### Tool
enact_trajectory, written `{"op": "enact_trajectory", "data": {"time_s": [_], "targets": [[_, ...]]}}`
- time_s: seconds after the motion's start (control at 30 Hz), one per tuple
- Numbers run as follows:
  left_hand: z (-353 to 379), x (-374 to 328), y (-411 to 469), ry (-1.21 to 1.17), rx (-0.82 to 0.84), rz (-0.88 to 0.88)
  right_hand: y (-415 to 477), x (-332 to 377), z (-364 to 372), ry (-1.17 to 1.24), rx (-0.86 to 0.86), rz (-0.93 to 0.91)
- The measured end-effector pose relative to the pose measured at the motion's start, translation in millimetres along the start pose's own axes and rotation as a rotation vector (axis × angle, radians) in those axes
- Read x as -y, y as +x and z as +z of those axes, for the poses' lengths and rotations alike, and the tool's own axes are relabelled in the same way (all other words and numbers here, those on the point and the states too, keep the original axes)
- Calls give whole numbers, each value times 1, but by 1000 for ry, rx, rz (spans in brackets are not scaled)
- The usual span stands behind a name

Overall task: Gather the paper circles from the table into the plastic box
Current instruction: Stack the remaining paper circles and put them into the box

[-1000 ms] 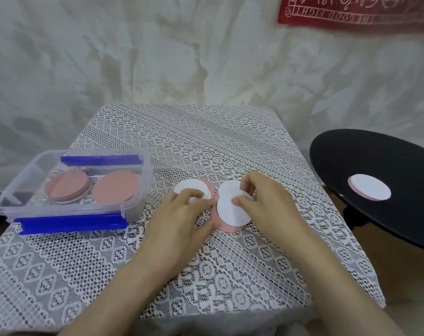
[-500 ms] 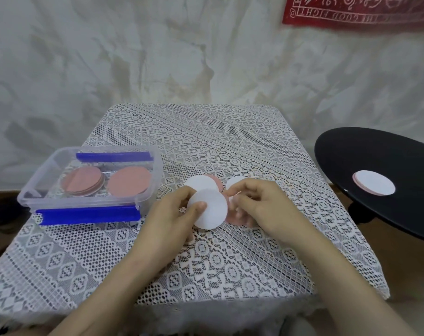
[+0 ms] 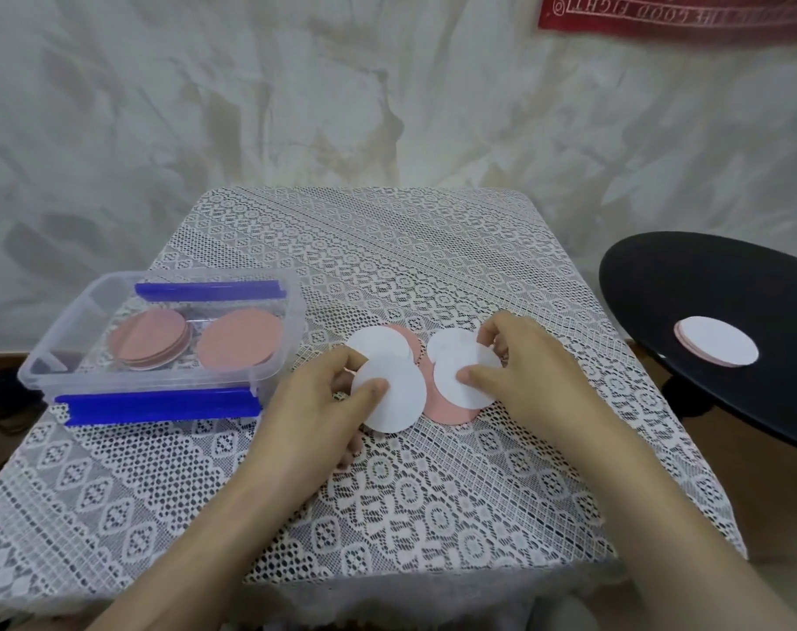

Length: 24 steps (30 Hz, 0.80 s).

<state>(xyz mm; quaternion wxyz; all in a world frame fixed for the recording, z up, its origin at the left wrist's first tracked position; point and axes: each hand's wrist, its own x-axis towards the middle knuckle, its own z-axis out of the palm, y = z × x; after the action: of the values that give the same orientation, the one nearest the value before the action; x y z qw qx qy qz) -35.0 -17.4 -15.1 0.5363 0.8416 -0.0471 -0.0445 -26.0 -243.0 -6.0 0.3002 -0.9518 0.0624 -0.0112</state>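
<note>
Nearest on the lace-covered table [image 3: 433, 516], the left grip [image 3: 314, 403] pinches the near white circle [image 3: 396, 398], thumb on top and fingers beneath. A second ago that disc lay flat on the pile with both hands working at it. Now it is clear of the pile and in the left hand alone. Just right of it, the right grip [image 3: 519, 371] has moved to the right white circle [image 3: 462, 389], with the thumb pressing its face and curled fingers at its far edge. That disc is half raised off the pink circle [image 3: 451, 412] under it.

A little farther off, two more white discs and a pink one lie overlapping. So each hand now has one piece, and I judge that about three are left here.

The plastic box [image 3: 50, 371] stands open at the left, apart from the pile, with pink discs [image 3: 239, 341] already inside. A leftward carry looks next.

Farther right, a black round table [image 3: 660, 289] bears another small stack [image 3: 717, 341].
</note>
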Motion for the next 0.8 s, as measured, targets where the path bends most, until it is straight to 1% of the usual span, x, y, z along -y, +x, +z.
{"op": "enact_trajectory", "data": {"time_s": [0.13,0.27,0.33,0.37,0.47,0.53,0.7,0.8], "targets": [[0,-1,1,40,-12,9,3,-4,0,136,-10,-62],[2,-2,2,17,-12,5,1,-3,-1,420,-62,-99],[4,-4,0,9,-1,14,-3,0,-4,558,-34,-99],[4,-4,-1,8,7,25,-6,2,-4,590,1,-103],[5,-3,-4,6,86,58,-15,8,6,602,134,-93],[4,-2,-7,-19,126,71,-18,11,17,599,182,-76],[-1,2,-8,-14,109,113,-18,16,30,594,172,-98],[-4,5,-9,-5,106,108,-19,19,30,511,152,-132]]}}
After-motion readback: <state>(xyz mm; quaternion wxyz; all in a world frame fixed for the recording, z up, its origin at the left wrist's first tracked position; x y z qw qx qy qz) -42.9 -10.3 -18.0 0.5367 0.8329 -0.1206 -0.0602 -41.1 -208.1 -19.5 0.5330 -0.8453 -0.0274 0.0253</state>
